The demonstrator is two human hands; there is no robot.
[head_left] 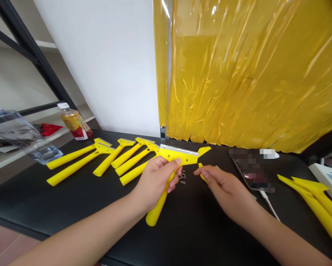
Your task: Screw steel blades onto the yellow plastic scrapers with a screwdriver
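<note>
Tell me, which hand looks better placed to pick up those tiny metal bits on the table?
Probably the right hand: its fingertips sit close to the tiny metal bits and seem to pinch only a small yellow piece. The left hand grips a yellow scraper's handle.

Bright yellow plastic scraper with a silver metal blade edge [179,158]: solid, unpatterned yellow, matched by the row of yellow plastic scrapers [71,157] to its left. Behind it, an amber translucent plastic strip curtain [238,81] shows pale glossy streaks. Beneath it lies a matte black tabletop [71,199]. Far left, a clear plastic bottle [75,125] bears a red-and-gold label.
</note>
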